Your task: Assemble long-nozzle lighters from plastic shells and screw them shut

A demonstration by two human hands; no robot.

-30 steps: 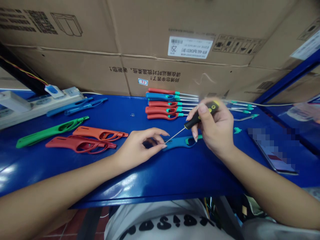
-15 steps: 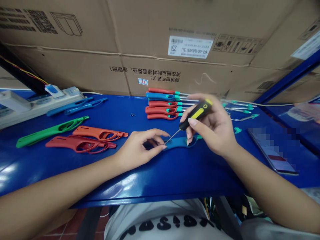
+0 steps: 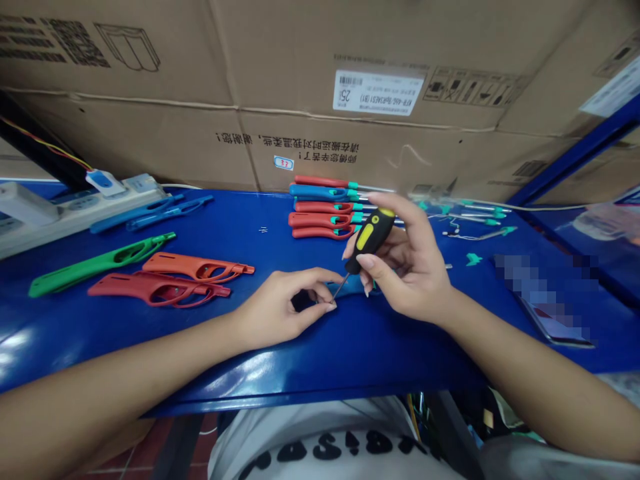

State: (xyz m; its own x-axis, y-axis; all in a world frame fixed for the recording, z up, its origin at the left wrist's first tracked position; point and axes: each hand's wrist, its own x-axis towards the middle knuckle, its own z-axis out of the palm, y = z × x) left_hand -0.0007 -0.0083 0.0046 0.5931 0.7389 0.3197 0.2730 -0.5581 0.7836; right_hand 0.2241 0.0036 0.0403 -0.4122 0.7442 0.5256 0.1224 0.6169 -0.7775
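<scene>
My right hand [image 3: 407,270] grips a black and yellow screwdriver [image 3: 369,239], now nearly upright, with its thin tip down at a blue lighter body [image 3: 350,287] lying on the blue table [image 3: 320,347]. My left hand [image 3: 287,307] rests on the table with thumb and forefinger pinched at the left end of that blue body, right beside the screwdriver tip. Most of the blue body is hidden behind both hands.
Red, orange and green lighter shells [image 3: 160,283] lie at the left. Several assembled lighters [image 3: 325,207] are stacked at the back centre, with metal tubes [image 3: 475,217] to their right. A power strip [image 3: 75,207] sits far left, a phone [image 3: 550,300] at the right. Cardboard boxes [image 3: 320,100] wall the back.
My right hand has swung the screwdriver from a low slant to nearly upright and moved left, bringing the tip closer to my left fingers. The left hand stayed put.
</scene>
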